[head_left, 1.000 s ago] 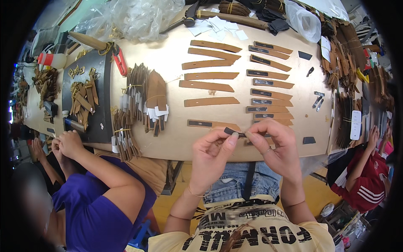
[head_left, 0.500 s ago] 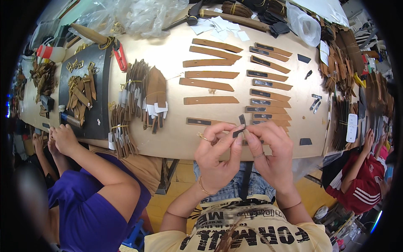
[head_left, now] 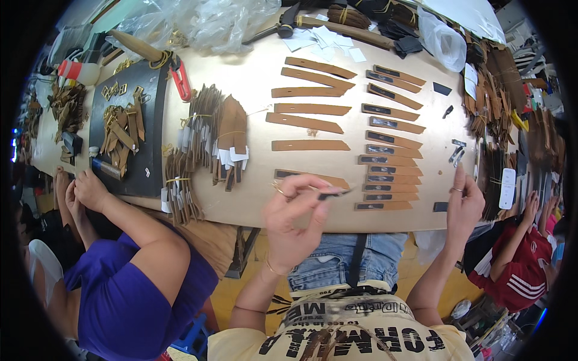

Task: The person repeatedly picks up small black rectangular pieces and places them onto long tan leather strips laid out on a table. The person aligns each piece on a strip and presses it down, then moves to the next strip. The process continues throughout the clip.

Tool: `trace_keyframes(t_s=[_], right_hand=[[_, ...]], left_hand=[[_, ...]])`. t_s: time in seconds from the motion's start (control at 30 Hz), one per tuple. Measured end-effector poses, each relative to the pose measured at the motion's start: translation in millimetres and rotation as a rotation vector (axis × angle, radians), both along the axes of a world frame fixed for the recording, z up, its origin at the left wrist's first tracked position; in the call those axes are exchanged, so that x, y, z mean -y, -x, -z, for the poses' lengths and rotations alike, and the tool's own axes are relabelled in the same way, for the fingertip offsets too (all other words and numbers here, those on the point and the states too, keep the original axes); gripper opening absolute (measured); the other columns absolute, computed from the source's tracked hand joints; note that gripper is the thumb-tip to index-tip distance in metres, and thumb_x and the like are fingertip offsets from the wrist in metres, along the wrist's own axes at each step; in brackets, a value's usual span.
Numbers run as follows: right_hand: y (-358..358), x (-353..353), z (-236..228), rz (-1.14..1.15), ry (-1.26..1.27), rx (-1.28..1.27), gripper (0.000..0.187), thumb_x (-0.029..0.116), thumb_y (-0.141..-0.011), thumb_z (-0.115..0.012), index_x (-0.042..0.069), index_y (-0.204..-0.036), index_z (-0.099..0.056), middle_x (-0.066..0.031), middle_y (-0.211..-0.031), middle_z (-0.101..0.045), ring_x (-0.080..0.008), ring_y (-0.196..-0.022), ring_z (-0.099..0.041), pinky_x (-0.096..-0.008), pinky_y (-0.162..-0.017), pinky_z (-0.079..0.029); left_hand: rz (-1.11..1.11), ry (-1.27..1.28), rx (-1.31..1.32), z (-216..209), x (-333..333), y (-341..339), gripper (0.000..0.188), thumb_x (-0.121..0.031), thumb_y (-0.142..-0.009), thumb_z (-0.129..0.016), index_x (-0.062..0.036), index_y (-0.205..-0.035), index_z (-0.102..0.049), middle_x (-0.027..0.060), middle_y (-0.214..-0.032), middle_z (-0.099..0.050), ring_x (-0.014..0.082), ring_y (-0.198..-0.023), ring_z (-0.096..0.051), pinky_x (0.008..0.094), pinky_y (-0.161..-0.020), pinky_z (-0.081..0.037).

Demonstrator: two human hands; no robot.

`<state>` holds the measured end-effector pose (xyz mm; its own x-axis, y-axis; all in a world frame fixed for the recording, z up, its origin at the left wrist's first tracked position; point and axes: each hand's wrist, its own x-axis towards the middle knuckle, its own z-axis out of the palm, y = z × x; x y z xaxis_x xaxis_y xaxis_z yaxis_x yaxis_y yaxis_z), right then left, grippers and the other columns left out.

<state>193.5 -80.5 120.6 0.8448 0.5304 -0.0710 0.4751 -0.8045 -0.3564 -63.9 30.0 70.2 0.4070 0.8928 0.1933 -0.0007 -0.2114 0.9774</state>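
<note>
My left hand (head_left: 296, 219) pinches a small black strip (head_left: 334, 194) between thumb and fingers, over the near edge of the table. Under it lies a brown strap (head_left: 337, 179), partly covered by the hand. Farther right, my right hand (head_left: 466, 201) has its index finger stretched toward a few small shiny dark slips (head_left: 457, 154); I see nothing held in it. Between the hands runs a column of brown straps with black pieces on their left ends (head_left: 391, 153). Left of that column lie several plain brown straps (head_left: 310, 145) with small slots.
Bundled brown straps (head_left: 201, 129) stand to the left, beside a black board (head_left: 135, 162) with buckled straps. Red snips (head_left: 180, 81), a hammer (head_left: 286, 24) and white paper pieces (head_left: 325, 39) lie at the back. Co-workers sit on both sides; one wears a purple garment (head_left: 138, 289).
My hands were together at the black strip; now they are apart. The right has moved right to the shiny slips, while the left keeps the strip.
</note>
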Motion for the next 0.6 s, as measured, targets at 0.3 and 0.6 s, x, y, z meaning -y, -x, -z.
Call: trace_keyframes(t_s=[0.3, 0.6], right_hand=[[73, -36, 13, -0.415, -0.494, -1.553, 0.024, 0.009, -0.1, -0.056, -0.001, -0.12, -0.064, -0.0058, -0.093, -0.068, -0.0098, -0.081, -0.065, -0.0228, -0.073, -0.052], [90, -69, 22, -0.507, -0.581, -0.904, 0.029, 0.001, -0.089, -0.07, -0.002, -0.118, -0.066, -0.0063, -0.098, -0.07, -0.0099, -0.089, -0.066, -0.023, -0.079, -0.052]], left_hand=[[0.254, -0.35, -0.075, 11, -14, 11, 0.036, 0.011, -0.073, -0.069, -0.012, -0.099, -0.078, 0.0086, -0.116, -0.058, 0.014, -0.078, -0.058, 0.0263, -0.065, -0.046], [0.01, -0.491, -0.895, 38, -35, 18, 0.055, -0.034, -0.092, -0.064, -0.0076, -0.139, -0.053, 0.0113, -0.146, -0.048, 0.0341, -0.133, -0.043, 0.0464, -0.109, -0.027]])
